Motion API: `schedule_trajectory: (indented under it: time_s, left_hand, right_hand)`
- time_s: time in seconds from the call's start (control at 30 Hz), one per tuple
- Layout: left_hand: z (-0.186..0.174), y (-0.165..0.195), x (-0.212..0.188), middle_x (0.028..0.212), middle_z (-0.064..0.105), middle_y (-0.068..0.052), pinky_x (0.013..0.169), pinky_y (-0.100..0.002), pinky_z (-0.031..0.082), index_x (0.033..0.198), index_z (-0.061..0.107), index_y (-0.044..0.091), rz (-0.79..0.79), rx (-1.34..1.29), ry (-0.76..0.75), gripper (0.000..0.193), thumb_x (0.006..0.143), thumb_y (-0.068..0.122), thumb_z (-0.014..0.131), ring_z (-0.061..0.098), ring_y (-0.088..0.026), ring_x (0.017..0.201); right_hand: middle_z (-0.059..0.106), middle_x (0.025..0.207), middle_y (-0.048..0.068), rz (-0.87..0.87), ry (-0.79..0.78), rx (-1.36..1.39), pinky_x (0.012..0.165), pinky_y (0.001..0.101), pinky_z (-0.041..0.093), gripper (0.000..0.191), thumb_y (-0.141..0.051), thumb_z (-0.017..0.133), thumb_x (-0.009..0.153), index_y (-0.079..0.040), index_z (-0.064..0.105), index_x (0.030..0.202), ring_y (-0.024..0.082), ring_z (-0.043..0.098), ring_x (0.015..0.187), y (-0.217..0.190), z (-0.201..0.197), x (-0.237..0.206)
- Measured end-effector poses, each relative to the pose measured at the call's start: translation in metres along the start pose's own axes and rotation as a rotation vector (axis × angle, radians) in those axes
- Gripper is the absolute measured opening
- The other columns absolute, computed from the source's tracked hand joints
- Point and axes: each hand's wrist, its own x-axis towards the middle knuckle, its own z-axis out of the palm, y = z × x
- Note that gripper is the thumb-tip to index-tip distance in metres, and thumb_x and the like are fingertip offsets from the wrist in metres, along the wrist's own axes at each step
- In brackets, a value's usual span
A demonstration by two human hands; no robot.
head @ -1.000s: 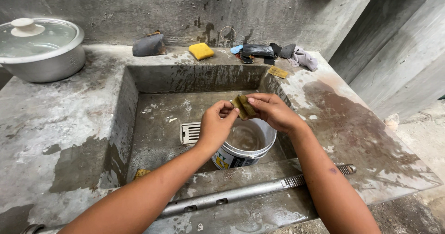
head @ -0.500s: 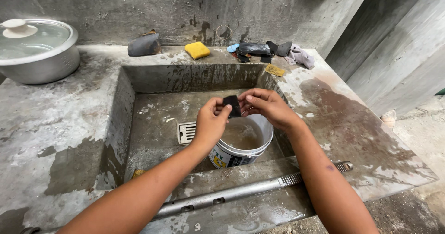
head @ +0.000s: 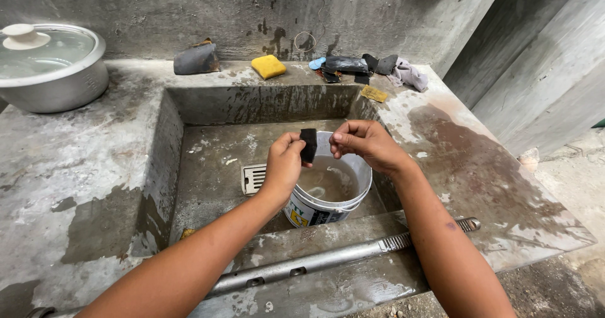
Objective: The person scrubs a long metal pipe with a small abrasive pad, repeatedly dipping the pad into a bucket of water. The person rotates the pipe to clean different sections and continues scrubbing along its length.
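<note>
Black pad (head: 308, 145) pinched in the left hand (head: 283, 164) above a white bucket (head: 328, 195) of murky water in the concrete sink (head: 164, 167), right hand (head: 365, 143) curled empty just beside, metal pipe (head: 328, 259) across the near edge.

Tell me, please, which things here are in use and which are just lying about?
In use: small dark piece pinched by left hand, right hand beside it, white bucket below.
Lying about: lidded pot, yellow sponge, metal bar, rags.

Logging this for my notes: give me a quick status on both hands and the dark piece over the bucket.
Left hand pinching small dark piece. Right hand beside it, fingers curled, holding nothing visible. Both above white bucket in concrete sink. Nothing in the way.
</note>
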Motion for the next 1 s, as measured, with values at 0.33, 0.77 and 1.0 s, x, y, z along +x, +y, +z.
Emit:
schedule_trajectory:
  time_s: [0.33,0.77,1.0]
  left_hand:
    - [0.003,-0.001,-0.003,0.084,0.067,-0.008,0.063,-0.028,0.053,0.101,0.065,-0.002,0.039,0.058,0.002,0.019,0.1,0.012,0.053,0.062,-0.013,0.069]
    - [-0.001,-0.017,-0.013,0.083,0.065,-0.004,0.06,-0.026,0.05,0.101,0.061,0.001,0.196,0.178,0.029,0.013,0.103,0.012,0.055,0.059,-0.009,0.069]
    - [0.004,-0.019,-0.015,0.087,0.066,-0.005,0.06,-0.026,0.051,0.102,0.06,0.0,0.137,0.159,-0.036,0.013,0.103,0.012,0.054,0.059,-0.009,0.069]
  right_hand:
    - [0.073,0.092,0.009,0.074,-0.035,-0.049,0.079,0.0329,0.057,0.031,-0.025,0.057,0.103,0.003,0.069,0.104,0.018,0.07,0.082,-0.009,0.004,-0.002]
    - [0.074,0.109,0.024,0.331,-0.23,-1.578,0.088,0.0478,0.056,0.024,-0.014,0.059,0.095,0.0,0.076,0.105,0.039,0.073,0.102,0.11,0.026,0.035]
    - [0.075,0.108,0.019,0.669,-0.537,-1.34,0.091,0.0427,0.055,0.029,-0.018,0.072,0.084,-0.003,0.073,0.109,0.032,0.073,0.104,0.101,0.036,0.034]
